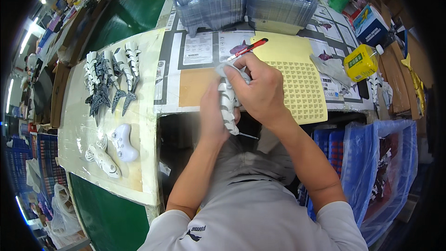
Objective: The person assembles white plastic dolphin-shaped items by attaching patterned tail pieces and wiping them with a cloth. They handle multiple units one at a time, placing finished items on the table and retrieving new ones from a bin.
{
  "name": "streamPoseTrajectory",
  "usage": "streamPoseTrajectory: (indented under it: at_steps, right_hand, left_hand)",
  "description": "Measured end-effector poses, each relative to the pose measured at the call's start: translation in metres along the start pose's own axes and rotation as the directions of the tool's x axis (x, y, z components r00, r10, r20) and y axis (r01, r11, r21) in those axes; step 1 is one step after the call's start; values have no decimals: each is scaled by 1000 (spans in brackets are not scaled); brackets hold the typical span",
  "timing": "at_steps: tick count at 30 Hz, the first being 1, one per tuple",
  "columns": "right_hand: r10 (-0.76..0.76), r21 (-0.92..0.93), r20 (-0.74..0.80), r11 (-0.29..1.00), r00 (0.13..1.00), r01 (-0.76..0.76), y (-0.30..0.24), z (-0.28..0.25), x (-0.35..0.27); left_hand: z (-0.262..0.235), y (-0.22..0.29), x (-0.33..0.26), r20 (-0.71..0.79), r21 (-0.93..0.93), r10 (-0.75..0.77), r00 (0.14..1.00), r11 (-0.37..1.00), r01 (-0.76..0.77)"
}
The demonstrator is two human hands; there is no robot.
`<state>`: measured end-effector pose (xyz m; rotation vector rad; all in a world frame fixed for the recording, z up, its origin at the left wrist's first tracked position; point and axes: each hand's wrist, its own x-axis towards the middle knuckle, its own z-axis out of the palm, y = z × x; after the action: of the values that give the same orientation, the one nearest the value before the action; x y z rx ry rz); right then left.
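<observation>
In front of my body, over the table's near edge, is a white segmented toy fish tail [227,107] with dark gaps between its plates. My left hand [213,114], smeared by motion, is wrapped round it from the left, with fingertips showing past its right side. My right hand [260,86] is closed at the tail's upper end, pinching a pale grey cloth [223,68] against it. Part of the cloth and the tail's top are hidden by the fingers. Just beyond the right hand lies a red and black utility knife [249,49].
Several similar toy tails [111,74] lie on the left table, with a white controller [124,143] and a white toy fish [103,159]. Yellow label sheets [302,88] lie right. Clear plastic trays [209,4] stand behind. A yellow bottle [361,62] and a lined blue crate [357,167] are farther right.
</observation>
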<state>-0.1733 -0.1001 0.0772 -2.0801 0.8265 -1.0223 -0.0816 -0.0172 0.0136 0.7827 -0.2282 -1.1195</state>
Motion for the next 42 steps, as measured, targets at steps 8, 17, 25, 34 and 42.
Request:
streamPoseTrajectory:
  at_steps: [8, 17, 25, 34, 42]
  right_hand:
    - [-56, 91, 112, 995, 992, 46, -1, 19, -28]
    - [209, 238, 682, 843, 701, -482, -3, -23, -44]
    - [116, 435, 127, 886, 985, -161, -6, 15, -19]
    - [-74, 319, 520, 941, 851, -113, -15, 22, -81]
    - [195, 551, 535, 657, 822, -515, -12, 10, -78]
  left_hand:
    - [-7, -7, 6, -90, 128, 182, 979, 977, -169]
    - [-42, 22, 15, 109, -20, 11, 994, 1000, -9]
    - [-17, 14, 14, 157, -279, 86, 984, 959, -39]
    - [-49, 24, 21, -21, -148, 88, 996, 985, -91]
    - [-17, 19, 12, -162, -108, -126, 979, 988, 110]
